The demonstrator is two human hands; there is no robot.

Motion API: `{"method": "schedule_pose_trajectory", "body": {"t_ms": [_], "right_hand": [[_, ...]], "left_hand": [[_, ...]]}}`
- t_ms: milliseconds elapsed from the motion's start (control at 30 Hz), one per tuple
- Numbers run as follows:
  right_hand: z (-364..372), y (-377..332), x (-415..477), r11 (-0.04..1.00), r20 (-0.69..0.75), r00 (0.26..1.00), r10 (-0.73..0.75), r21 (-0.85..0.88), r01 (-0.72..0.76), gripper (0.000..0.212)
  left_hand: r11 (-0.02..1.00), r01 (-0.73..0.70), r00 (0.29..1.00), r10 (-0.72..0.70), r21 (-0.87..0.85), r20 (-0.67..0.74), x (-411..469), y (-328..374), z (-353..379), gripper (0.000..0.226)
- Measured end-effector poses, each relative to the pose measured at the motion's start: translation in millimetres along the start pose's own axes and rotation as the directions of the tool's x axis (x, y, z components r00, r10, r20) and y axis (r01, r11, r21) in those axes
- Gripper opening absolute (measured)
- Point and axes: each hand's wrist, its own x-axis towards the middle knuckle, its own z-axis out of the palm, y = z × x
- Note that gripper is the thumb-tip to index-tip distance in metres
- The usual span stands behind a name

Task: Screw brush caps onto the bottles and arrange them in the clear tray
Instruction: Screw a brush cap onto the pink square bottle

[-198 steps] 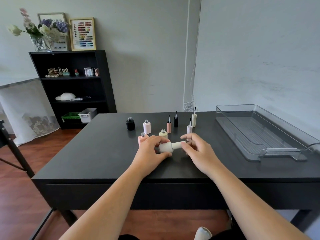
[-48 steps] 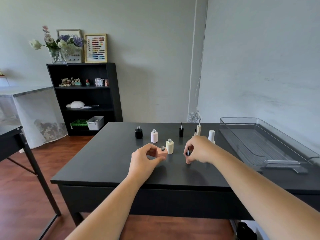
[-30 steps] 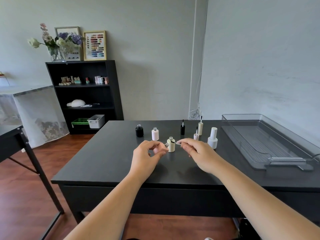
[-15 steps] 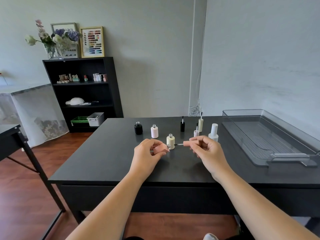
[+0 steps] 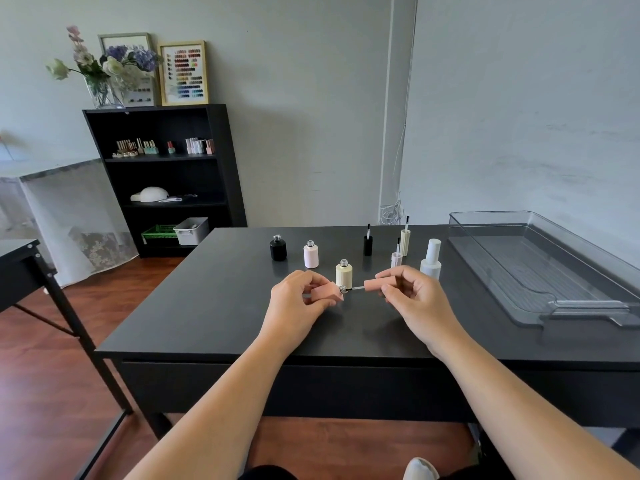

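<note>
My left hand (image 5: 298,299) holds a peach square bottle (image 5: 325,292) tipped on its side, neck pointing right. My right hand (image 5: 412,299) holds the matching peach brush cap (image 5: 377,284), its brush tip at the bottle's mouth. Behind them stand open bottles: black (image 5: 278,249), pale pink (image 5: 310,255) and cream (image 5: 343,273). Loose brush caps stand upright: black (image 5: 368,243), cream (image 5: 405,235) and pale pink (image 5: 396,257). A capped white bottle (image 5: 431,261) stands to the right. The clear tray (image 5: 588,308) lies at the table's right, with nothing in it.
The black table (image 5: 214,306) has a front edge close to my forearms. A second dark table (image 5: 20,268) stands at the left. A black shelf (image 5: 166,174) with small items is against the back wall. The wall runs close behind the tray.
Since the earliest frame the white bottle was capped and set down upright. My hands then picked up the peach bottle and peach cap, and the brush tip has moved to the bottle's mouth.
</note>
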Motion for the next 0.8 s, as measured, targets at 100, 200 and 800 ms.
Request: {"method": "schedule_pose_trajectory", "body": {"t_ms": [100,200,800], "right_hand": [[0.2,-0.8,-0.6,0.999,0.050,0.999,-0.022,-0.024,0.023,0.019],[1.1,-1.2,-1.5,0.993,0.089,0.995,-0.052,-0.101,0.061,0.018],[4.0,-1.8,0.1,0.975,0.078,0.996,-0.045,-0.215,0.061,0.007]], "left_hand": [[0.999,-0.034,0.999,0.034,-0.012,0.008,-1.3,0.7,0.1,0.035],[0.998,-0.057,0.998,0.057,0.003,0.023,-2.4,1.4,0.0,0.035],[0.998,-0.062,0.997,0.062,-0.006,0.034,-3.3,3.1,-0.7,0.028]]}}
